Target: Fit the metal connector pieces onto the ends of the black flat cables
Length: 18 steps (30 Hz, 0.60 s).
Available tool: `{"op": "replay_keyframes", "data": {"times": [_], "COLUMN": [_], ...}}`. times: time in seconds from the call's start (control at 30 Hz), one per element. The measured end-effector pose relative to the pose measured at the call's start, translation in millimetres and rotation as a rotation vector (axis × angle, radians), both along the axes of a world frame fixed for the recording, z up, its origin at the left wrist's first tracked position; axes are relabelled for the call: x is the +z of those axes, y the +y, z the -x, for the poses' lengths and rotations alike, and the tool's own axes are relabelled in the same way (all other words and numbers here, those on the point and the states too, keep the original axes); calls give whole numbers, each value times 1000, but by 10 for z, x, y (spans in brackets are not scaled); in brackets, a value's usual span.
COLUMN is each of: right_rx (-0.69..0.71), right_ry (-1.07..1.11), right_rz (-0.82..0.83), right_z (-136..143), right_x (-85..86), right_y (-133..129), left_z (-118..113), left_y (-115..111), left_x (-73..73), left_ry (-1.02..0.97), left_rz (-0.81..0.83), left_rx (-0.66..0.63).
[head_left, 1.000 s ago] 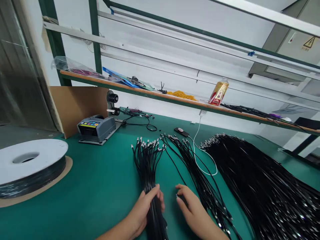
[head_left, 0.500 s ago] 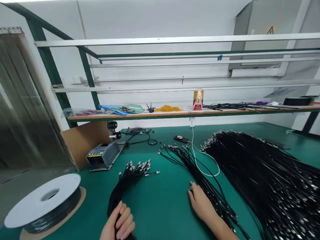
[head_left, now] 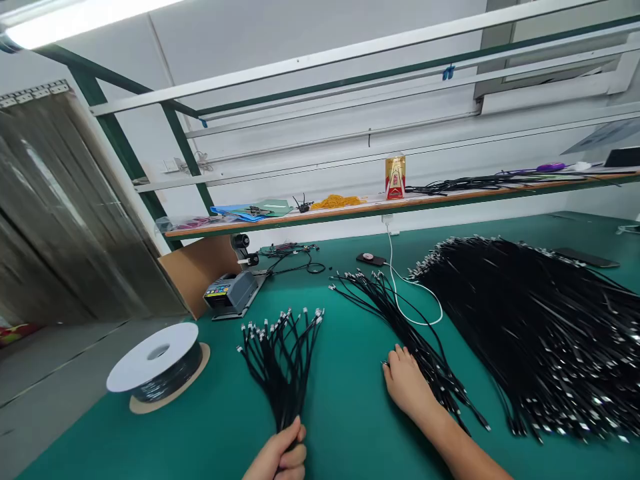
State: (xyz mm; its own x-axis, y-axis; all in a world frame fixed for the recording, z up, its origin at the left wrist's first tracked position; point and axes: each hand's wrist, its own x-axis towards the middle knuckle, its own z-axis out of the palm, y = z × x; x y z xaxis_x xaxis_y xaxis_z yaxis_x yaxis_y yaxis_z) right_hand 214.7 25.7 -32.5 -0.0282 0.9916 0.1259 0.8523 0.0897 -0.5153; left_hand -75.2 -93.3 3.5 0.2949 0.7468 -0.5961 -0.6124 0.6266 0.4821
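My left hand (head_left: pixel 285 453) is wrapped around a bundle of black cables (head_left: pixel 280 373) at the front middle of the bench. Their silver connector ends fan out beyond the fist, pointing away from me. My right hand (head_left: pixel 410 383) lies at the left edge of a smaller loose bundle of black cables (head_left: pixel 405 320). Its fingers are curled, and a small dark tip with a bit of metal pokes out by the thumb, apparently the end of a cable. Most of that cable is hidden under the hand.
A large pile of black cables (head_left: pixel 520 320) covers the right side. A white charging cable (head_left: pixel 423 323) loops from a phone (head_left: pixel 371 259). To the left are a cable spool (head_left: pixel 155 363) and a grey tape dispenser (head_left: pixel 230 293). A shelf (head_left: pixel 320 215) spans the back.
The cables in my left hand have spread from a tight, bent bunch into an upright fan. My right hand has stayed by the smaller bundle. The whole view has tilted and shifted.
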Motion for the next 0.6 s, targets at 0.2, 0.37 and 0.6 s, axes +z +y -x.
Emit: {"op": "replay_keyframes", "data": {"times": [0.2, 0.37, 0.6], "right_rx": [173, 265, 103], "right_ry": [224, 470, 658], "right_rz": [-24, 55, 123], "right_z": [86, 238, 747], "right_x": [210, 237, 206], "right_y": [-109, -207, 84], "left_z": [-314, -547, -660], "left_y": [295, 143, -172], "left_x": [64, 10, -117], "left_ry": [40, 88, 156], "left_rz": [59, 65, 15], "left_rx": [24, -5, -100]}}
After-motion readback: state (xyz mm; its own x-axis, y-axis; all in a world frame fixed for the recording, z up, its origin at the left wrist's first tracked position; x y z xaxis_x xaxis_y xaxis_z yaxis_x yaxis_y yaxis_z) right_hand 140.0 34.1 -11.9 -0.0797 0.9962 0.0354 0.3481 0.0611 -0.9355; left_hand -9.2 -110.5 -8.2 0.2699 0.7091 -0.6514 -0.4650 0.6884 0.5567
